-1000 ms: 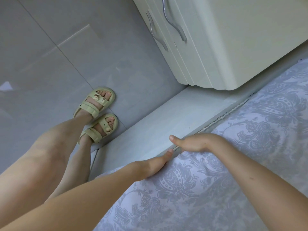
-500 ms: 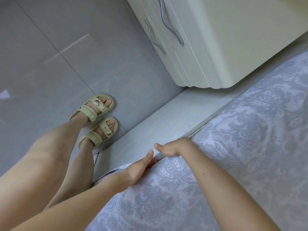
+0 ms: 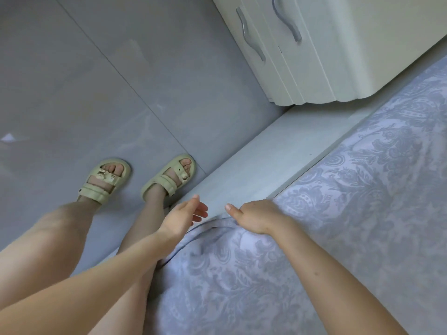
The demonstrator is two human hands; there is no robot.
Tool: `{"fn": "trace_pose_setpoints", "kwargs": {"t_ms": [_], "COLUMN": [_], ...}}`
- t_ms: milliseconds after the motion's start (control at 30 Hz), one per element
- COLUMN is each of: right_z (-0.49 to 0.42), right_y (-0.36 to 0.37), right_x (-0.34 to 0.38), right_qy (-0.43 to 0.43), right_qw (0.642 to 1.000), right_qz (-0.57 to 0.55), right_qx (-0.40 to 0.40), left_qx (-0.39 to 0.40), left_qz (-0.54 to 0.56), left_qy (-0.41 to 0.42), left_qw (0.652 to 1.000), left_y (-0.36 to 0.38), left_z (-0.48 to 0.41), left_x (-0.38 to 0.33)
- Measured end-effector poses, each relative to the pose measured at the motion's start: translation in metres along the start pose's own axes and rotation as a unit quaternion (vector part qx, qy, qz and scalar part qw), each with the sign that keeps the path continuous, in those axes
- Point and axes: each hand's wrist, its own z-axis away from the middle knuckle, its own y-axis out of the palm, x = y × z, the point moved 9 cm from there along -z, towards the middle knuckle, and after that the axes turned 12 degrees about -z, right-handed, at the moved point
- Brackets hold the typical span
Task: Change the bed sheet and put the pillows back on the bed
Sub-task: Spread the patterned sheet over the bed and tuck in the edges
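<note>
here, right hand (image 3: 256, 216) fingers unseen

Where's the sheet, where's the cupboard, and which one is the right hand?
sheet (image 3: 350, 213): head view, on its patterned top.
cupboard (image 3: 387, 44): head view, on its plain cream panel.
right hand (image 3: 256, 216): head view, on the back of the hand.

Head camera looks steeply down, close over bed edge (image 3: 278, 163) and floor (image 3: 121, 93).
</note>
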Motion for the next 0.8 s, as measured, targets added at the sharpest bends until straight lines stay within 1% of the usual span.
{"fn": "trace_pose_setpoints", "kwargs": {"t_ms": [67, 133, 200, 267, 300, 367, 467, 500, 567, 633, 700, 767, 800], "right_z": [-0.010, -0.016, -0.018, -0.019, -0.018, -0.014, 0.007, 0.016, 0.027, 0.030, 0.030, 0.032, 0.031], "right_y": [0.016, 0.027, 0.035, 0.044, 0.048, 0.055, 0.059, 0.059, 0.059, 0.057, 0.055, 0.048, 0.044], "right_x": [0.019, 0.031, 0.030, 0.022, 0.019, 0.015, 0.007, 0.004, 0.001, 0.000, 0.000, -0.001, -0.003], "right_qy": [0.014, 0.023, 0.043, 0.071, 0.081, 0.089, 0.080, 0.075, 0.080, 0.085, 0.089, 0.096, 0.099], "right_qw": [0.999, 0.996, 0.993, 0.988, 0.986, 0.982, 0.985, 0.987, 0.988, 0.989, 0.991, 0.992, 0.993], "right_qz": [0.037, 0.087, 0.112, 0.131, 0.144, 0.161, 0.150, 0.145, 0.132, 0.118, 0.103, 0.077, 0.060], "right_qx": [0.015, 0.019, 0.023, 0.036, 0.039, 0.042, 0.021, 0.010, -0.005, -0.012, -0.011, -0.018, -0.026], "left_qx": [-0.007, 0.001, 0.016, 0.030, 0.038, 0.045, 0.053, 0.060, 0.111, 0.190, 0.263, 0.276, 0.276], "left_qz": [-0.045, -0.103, -0.161, -0.184, -0.178, -0.159, -0.184, -0.172, -0.104, -0.048, -0.068, -0.096, -0.109], "left_qy": [0.001, -0.010, -0.017, -0.025, -0.022, -0.002, 0.072, 0.097, 0.127, 0.118, 0.101, 0.075, 0.036], "left_qw": [0.999, 0.995, 0.987, 0.982, 0.983, 0.986, 0.979, 0.978, 0.980, 0.973, 0.957, 0.953, 0.954], "left_y": [-0.022, -0.033, -0.036, -0.034, -0.032, -0.026, -0.014, -0.007, 0.017, 0.050, 0.081, 0.096, 0.099], "left_z": [0.003, 0.009, 0.015, 0.021, 0.023, 0.024, 0.027, 0.031, 0.045, 0.056, 0.062, 0.056, 0.051], "left_x": [0.022, 0.043, 0.059, 0.073, 0.079, 0.087, 0.081, 0.077, 0.069, 0.069, 0.071, 0.070, 0.073]}}
